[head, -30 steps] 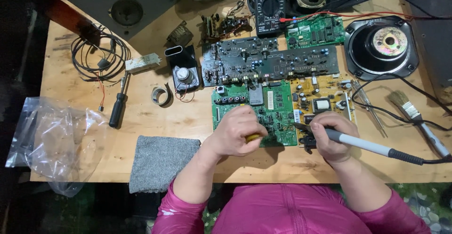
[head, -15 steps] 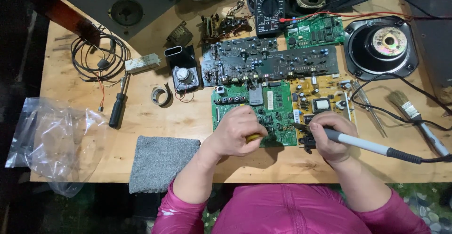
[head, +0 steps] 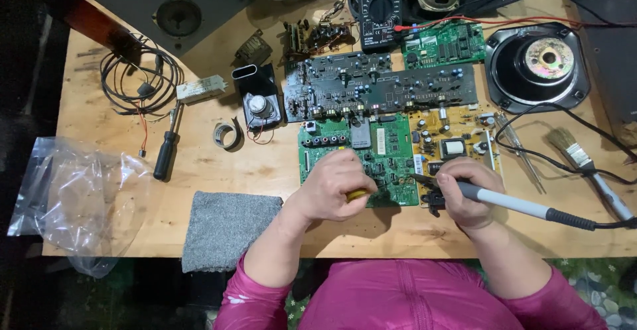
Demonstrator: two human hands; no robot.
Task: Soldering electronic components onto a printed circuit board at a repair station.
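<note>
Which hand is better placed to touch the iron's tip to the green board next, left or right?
Right. The right hand already grips the soldering iron, tip pointing at the green circuit board. The left hand rests on the board, closed around something yellow.

Matt wooden table (head: pixel 265 164) – rough grey cloth (head: pixel 225 227), glossy clear plastic bag (head: pixel 79 197)

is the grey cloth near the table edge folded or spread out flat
Spread flat. The grey cloth lies as one rough rectangle on the wooden table, its lower edge hanging slightly over the front; no fold line shows.
</note>
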